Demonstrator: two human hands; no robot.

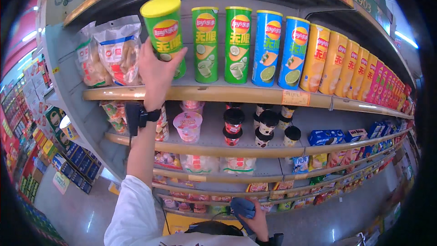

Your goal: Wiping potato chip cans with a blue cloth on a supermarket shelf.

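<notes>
My left hand (158, 68) grips a green Lay's chip canister (166, 30) with a yellow lid around its lower half. That canister leans and sits nearer to me than its neighbours; I cannot tell whether its base touches the shelf. Just right of it, two more green canisters (205, 46) stand upright and apart. Clear bags of pale snacks (117, 49) lean on the left, close to my wrist. Low in the view, my right hand (256, 223) holds a folded blue-grey cloth (243, 207) in front of my body.
Blue (267, 48), orange (314, 58) and pink canisters (375, 82) continue rightward along the upper shelf (218, 94). Below stand a pink cup (187, 126), black-lidded cups (234, 121) and blue boxes (326, 137). A metal side panel (68, 75) bounds the left. Lower shelves hold bagged snacks.
</notes>
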